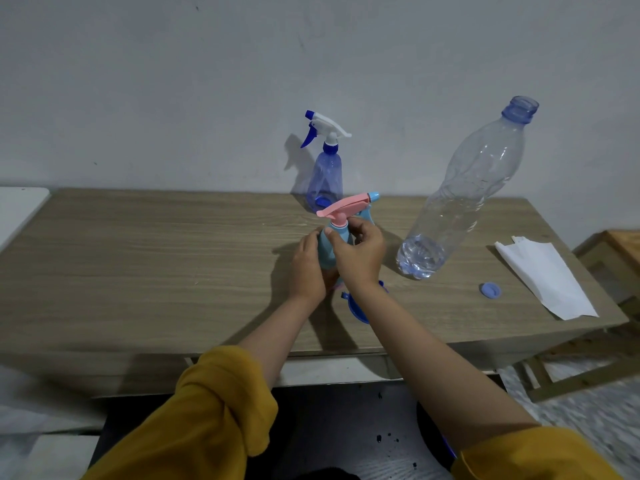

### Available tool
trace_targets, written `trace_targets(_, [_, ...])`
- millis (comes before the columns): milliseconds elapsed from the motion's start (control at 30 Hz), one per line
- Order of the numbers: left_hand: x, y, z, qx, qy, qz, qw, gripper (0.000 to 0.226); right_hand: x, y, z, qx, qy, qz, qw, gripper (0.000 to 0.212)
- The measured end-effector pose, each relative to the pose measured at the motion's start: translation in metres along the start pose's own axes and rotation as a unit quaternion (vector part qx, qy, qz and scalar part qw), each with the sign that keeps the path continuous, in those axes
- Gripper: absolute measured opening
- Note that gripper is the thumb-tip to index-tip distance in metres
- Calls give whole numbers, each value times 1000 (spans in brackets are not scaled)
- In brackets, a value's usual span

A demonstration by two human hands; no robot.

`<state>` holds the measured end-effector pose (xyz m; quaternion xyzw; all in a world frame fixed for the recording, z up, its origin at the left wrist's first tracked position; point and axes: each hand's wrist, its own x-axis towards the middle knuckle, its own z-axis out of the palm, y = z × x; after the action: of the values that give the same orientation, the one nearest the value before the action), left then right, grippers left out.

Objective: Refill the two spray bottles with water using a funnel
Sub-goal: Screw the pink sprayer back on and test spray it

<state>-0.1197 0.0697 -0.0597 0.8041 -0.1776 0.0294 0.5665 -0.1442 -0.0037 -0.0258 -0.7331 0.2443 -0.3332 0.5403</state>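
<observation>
A light blue spray bottle (327, 251) with a pink trigger head (346, 206) stands mid-table. My left hand (308, 268) wraps its body from the left. My right hand (360, 252) grips its neck collar just under the pink head. Behind it, near the wall, stands a translucent blue spray bottle (327, 176) with a white and blue trigger head. A blue funnel (356, 306) lies on the table under my right wrist, partly hidden. A large clear water bottle (464, 199), uncapped, stands to the right with a little water at its bottom.
The wooden table (138, 265) runs along a grey wall. A blue bottle cap (490, 290) and a white paper sheet (543, 278) lie at the right end. A wooden stool (613, 258) stands beyond the table's right edge.
</observation>
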Motion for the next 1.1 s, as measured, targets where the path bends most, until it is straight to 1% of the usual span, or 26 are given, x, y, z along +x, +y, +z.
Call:
trace_targets(33, [0,1,-1,0,0,5,1000,37,-3,-1,1,-9,22,-4,1000,40])
trace_targets(67, [-1,2,-3,3,-5,9,1000,35,-5,-3,1,-26,50,-6,998,51])
trace_targets(100, [-2,0,-6,18,-17,8,1000,39,-5,-5,2,-49,77,-8,996,65])
trace_targets(167, [-7,-6,-14,87,-57,-12,995,59,-2,-8,4,-103,94,-10,990,94])
trace_targets(200, [-11,-10,-17,119,-71,-23,990,69,1,-9,7,-127,83,-6,988,104])
trace_targets(233, [-14,-15,-21,141,-79,-27,987,77,4,-9,11,-140,68,-5,988,108])
trace_targets(267, [-17,-18,-25,157,-83,-32,984,83,6,-10,16,-144,54,-1,988,107])
trace_targets(333, [-23,-24,-36,189,-77,-43,978,94,6,-14,26,-131,36,12,991,97])
trace_targets(400, [-28,-27,-49,212,-61,-44,974,94,5,-17,33,-109,26,12,994,88])
trace_targets(467, [-33,-32,-64,232,-33,-40,971,88,8,-18,34,-83,7,-15,996,83])
trace_targets(533, [-40,-34,-80,267,-21,-51,962,88,16,-19,35,-61,-26,-37,997,65])
trace_targets(633, [-48,-45,-103,295,-1,-70,953,91,21,-22,35,-67,-99,-40,992,33])
trace_targets(667, [-51,-49,-112,298,8,-76,951,92,20,-25,35,-63,-134,-38,988,26])
trace_targets(700, [-55,-53,-119,303,14,-83,949,94,18,-27,35,-60,-175,-34,982,23])
trace_targets(800, [-67,-57,-141,308,30,-105,945,104,1,-45,36,-79,-293,-7,953,20])
trace_targets(900, [-81,-59,-159,336,56,-109,934,118,-22,-55,36,-122,-380,41,916,22])
trace_targets(967, [-89,-64,-169,347,60,-117,929,120,-38,-53,35,-183,-432,37,882,13])
trace_targets(1000, [-93,-66,-174,350,62,-121,927,120,-45,-51,35,-216,-452,31,865,6])
trace_targets(1033, [-96,-69,-179,351,66,-124,926,120,-51,-49,34,-244,-468,25,849,3])
trace_targets(1067, [-99,-70,-183,352,68,-129,925,120,-55,-46,34,-269,-483,20,833,7])
trace_targets(1100, [-103,-71,-186,353,69,-134,923,120,-58,-43,34,-287,-491,22,822,17])
